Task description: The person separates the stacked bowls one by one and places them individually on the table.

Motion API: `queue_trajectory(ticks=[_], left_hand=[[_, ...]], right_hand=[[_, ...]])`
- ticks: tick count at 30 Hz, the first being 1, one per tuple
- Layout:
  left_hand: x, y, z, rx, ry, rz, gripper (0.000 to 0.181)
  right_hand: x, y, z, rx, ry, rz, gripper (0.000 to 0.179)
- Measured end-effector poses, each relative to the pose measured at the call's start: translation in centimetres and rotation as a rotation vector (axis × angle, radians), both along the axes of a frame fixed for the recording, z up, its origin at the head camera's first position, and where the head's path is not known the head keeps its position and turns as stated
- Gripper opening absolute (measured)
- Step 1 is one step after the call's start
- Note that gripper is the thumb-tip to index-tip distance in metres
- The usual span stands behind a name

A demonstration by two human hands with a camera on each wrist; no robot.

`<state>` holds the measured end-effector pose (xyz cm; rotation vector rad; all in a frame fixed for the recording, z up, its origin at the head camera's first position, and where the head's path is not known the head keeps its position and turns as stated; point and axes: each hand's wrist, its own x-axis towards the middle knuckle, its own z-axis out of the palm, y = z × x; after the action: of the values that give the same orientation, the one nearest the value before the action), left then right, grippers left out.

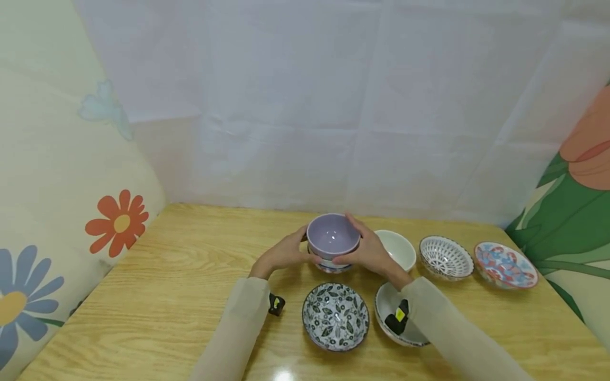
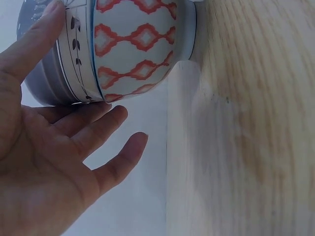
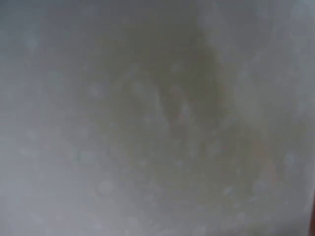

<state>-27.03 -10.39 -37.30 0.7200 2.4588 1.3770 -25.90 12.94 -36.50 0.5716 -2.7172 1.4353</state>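
Note:
Both hands hold a purple bowl (image 1: 332,235) at the top of a stack near the back of the table. My left hand (image 1: 288,251) grips its left side, thumb toward me and fingers behind. On the opposite side my right hand (image 1: 371,253) grips it the same way. In the left wrist view, a white bowl with a dark leaf band (image 2: 76,64) sits beneath the purple one, inside a bowl with red diamond patterns (image 2: 138,37) whose foot is at the tabletop. The right wrist view is a grey blur.
A leaf-patterned bowl (image 1: 335,317) stands in front of the stack. Beside it, a dark-rimmed white bowl (image 1: 414,336) lies partly under my right forearm. Further right stand a cream bowl (image 1: 397,248), a black-and-white bowl (image 1: 445,257) and a red-and-blue bowl (image 1: 506,265). White cloth hangs behind.

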Motion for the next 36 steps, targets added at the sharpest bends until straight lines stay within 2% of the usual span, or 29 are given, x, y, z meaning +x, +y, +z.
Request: queue_trajectory(ticks=[9,17,25,32,36], left_hand=[[0.1,0.0,0.2,-0.007,0.014,0.003,0.091],[0.1,0.1,0.2,-0.003,0.019,-0.022,0.091],[-0.1,0.1,0.1,-0.038,0.055,0.01,0.087],[-0.2,0.1,0.0,-0.034,0.071,0.004,0.084],[-0.1,0.1,-0.2,-0.03,0.063,0.001,0.083]], right_hand=[[0.3,0.2,1.2,-0.071,0.013,-0.021,0.114],[0.5,1.0,1.8,-0.058,0.095,-0.047,0.111],[1.3,2.2,3.2,-0.094,0.108,-0.053,0.109],[2.1,3.7,3.2,-0.115,0.107,-0.064,0.108],[2.8,4.6,3.1,-0.091,0.092,-0.087,0.108]])
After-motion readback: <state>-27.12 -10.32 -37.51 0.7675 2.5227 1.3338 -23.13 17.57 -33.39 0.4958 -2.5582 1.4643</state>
